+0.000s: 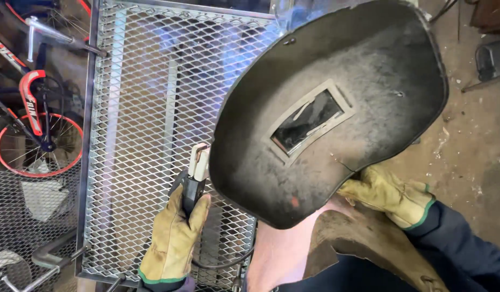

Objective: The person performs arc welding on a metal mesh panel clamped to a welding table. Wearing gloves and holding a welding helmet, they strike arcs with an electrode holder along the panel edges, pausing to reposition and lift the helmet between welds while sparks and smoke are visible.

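Note:
My left hand (173, 244), in a tan leather glove, grips a black welding electrode holder (192, 181) whose jaws point up over an expanded-metal mesh panel (147, 97). A black cable (223, 263) runs from the holder. My right hand (389, 196), also gloved, holds the lower edge of a dark hand-held welding shield (336, 70) with a small rectangular dark window (309, 120). The shield is seen from its inner side and hides much of the panel's right part. Bluish haze hangs over the panel's top.
The panel's steel frame (89, 135) runs down its left side. A red and black bicycle (31, 113) stands at the left behind more mesh. A metal clamp (50, 259) sits at the lower left. Dusty concrete floor (471, 146) lies to the right.

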